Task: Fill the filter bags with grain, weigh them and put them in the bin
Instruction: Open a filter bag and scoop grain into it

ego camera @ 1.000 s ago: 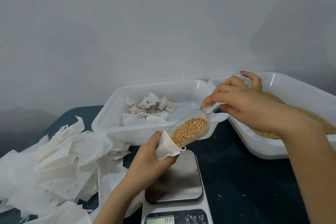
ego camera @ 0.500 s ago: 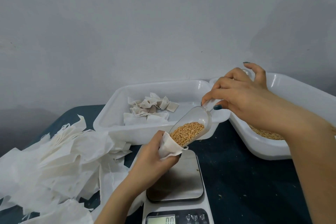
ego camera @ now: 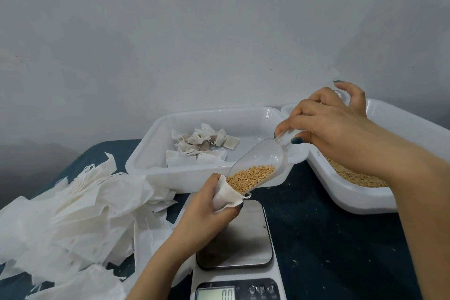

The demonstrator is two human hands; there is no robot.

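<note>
Bag (ego camera: 225,198) sits in left hand (ego camera: 207,212), fingers curled round it, mouth held open, just above the steel plate of the scale (ego camera: 235,238). Right hand (ego camera: 326,129) pinches the handle of a clear scoop (ego camera: 260,165) between thumb and fingers, little finger lifted free. Scoop tilts down-left, its lip at the bag's opening, grain (ego camera: 250,176) piled at the low end. Display (ego camera: 227,294) reads 0.0. White bin (ego camera: 151,153) behind the scale holds a cluster of filled bags (ego camera: 202,143) toward its back-left. White tray (ego camera: 360,200) right beside it holds more grain. Empty bags (ego camera: 73,202) heaped on the left of the dark table (ego camera: 328,238).
</note>
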